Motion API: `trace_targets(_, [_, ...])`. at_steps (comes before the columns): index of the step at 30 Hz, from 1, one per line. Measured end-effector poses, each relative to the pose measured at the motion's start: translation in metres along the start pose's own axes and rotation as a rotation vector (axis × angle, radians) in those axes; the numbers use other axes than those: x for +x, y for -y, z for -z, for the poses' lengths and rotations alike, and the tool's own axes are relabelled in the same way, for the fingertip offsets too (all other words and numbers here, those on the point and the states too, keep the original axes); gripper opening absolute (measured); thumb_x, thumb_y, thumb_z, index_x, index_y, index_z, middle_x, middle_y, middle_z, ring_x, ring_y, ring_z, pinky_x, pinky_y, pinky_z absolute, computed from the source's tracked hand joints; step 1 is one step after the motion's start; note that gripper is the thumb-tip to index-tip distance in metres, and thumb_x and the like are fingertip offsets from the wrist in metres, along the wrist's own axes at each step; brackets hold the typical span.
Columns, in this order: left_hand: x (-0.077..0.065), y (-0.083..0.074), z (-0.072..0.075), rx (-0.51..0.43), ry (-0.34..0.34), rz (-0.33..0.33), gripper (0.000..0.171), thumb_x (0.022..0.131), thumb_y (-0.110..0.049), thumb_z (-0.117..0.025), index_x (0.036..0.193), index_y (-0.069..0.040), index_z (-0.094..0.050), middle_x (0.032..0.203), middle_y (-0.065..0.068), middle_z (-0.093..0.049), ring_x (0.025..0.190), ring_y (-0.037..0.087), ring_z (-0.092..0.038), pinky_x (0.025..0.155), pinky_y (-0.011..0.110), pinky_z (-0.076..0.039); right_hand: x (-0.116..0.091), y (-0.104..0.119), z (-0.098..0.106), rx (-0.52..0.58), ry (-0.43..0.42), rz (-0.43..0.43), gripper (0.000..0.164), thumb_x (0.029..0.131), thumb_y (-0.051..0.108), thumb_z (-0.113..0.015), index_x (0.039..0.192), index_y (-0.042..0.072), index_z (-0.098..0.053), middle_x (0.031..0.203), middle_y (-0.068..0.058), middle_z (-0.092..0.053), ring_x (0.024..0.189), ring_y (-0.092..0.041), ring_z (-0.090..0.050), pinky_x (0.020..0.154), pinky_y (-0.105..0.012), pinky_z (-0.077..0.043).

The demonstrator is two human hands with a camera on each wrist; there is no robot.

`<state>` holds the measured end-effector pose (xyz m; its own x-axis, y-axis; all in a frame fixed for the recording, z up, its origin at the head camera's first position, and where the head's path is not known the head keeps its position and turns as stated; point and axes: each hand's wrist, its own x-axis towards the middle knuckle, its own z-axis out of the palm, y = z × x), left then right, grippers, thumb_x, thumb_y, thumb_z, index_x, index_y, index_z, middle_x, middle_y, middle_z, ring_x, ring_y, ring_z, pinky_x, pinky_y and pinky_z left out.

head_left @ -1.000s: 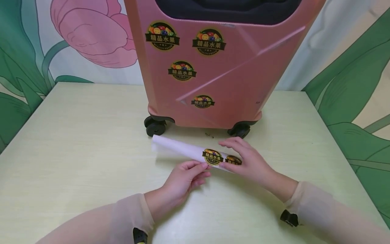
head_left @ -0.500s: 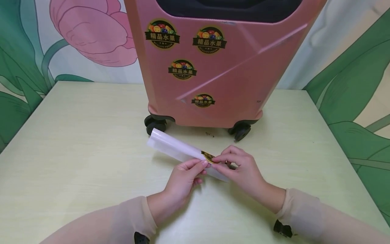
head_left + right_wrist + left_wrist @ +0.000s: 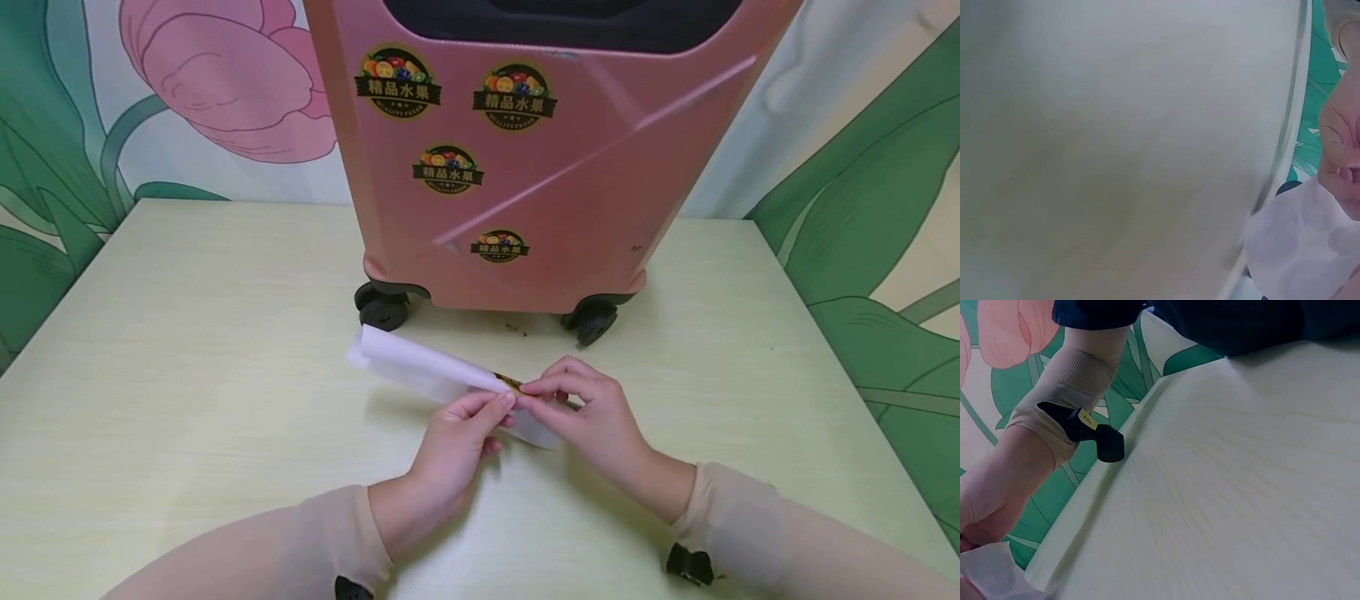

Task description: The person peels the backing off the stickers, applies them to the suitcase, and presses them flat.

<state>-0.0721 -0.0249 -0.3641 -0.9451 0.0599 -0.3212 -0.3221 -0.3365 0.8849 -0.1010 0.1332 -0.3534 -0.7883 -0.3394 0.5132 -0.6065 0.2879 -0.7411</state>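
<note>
In the head view, my left hand point(image 3: 450, 450) pinches the lower edge of a bent white sticker sheet point(image 3: 420, 358) between thumb and fingers. At that same spot, my right hand point(image 3: 596, 412) pinches the edge of a round black-and-gold fruit sticker point(image 3: 507, 382), mostly hidden by the fingers. Whether the sticker still clings to the sheet there I cannot tell. The left wrist view has the sheet point(image 3: 988, 569) at its lower left corner. Its pale back, with faint round shapes, shows in the right wrist view as the sheet point(image 3: 1291, 244).
A pink suitcase point(image 3: 570, 192) stands on black wheels point(image 3: 384, 308) just behind the sheet. Several matching fruit stickers point(image 3: 447, 170) are on its front. All rests on a pale wooden table point(image 3: 187, 375), with a flower-patterned backdrop point(image 3: 225, 83) behind.
My right hand has moved left and down from the sheet's right end and now pinches a sticker edge. The sheet has bent further, with its left end tilted. The left hand keeps its hold.
</note>
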Motion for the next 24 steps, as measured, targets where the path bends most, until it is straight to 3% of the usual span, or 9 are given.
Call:
trace_targets(12, [-0.001,0.002,0.004,0.039,-0.006,-0.019,0.023,0.089,-0.012,-0.062,0.101,0.007,-0.066,0.080,0.000,-0.066,0.078,0.008,-0.058,0.064,0.023,-0.044,0.003,0.000,0.004,0.028,0.051,-0.167,0.008,0.076,0.003,-0.075,0.084,0.006,-0.075,0.076,0.003,-0.062,0.069,-0.011,-0.052,0.062,-0.021,-0.044])
trace_targets(19, [-0.001,0.003,0.005,0.016,0.001,0.012,0.023,0.089,-0.014,-0.062,0.098,0.007,-0.066,0.073,-0.002,-0.063,0.051,0.006,-0.044,0.049,0.018,-0.037,0.011,0.003,0.010,0.020,0.020,-0.233,0.006,0.078,0.005,-0.074,0.084,0.005,-0.075,0.077,0.001,-0.063,0.071,-0.013,-0.049,0.062,-0.022,-0.041])
trace_targets(24, [0.000,0.004,0.008,-0.047,0.021,0.055,0.025,0.091,-0.015,-0.058,0.104,0.006,-0.065,0.067,-0.001,-0.060,0.043,0.004,-0.037,0.042,0.016,-0.029,0.016,0.004,0.014,0.029,0.000,-0.296,0.006,0.079,0.006,-0.073,0.084,0.003,-0.074,0.079,-0.002,-0.063,0.070,-0.014,-0.050,0.061,-0.022,-0.042])
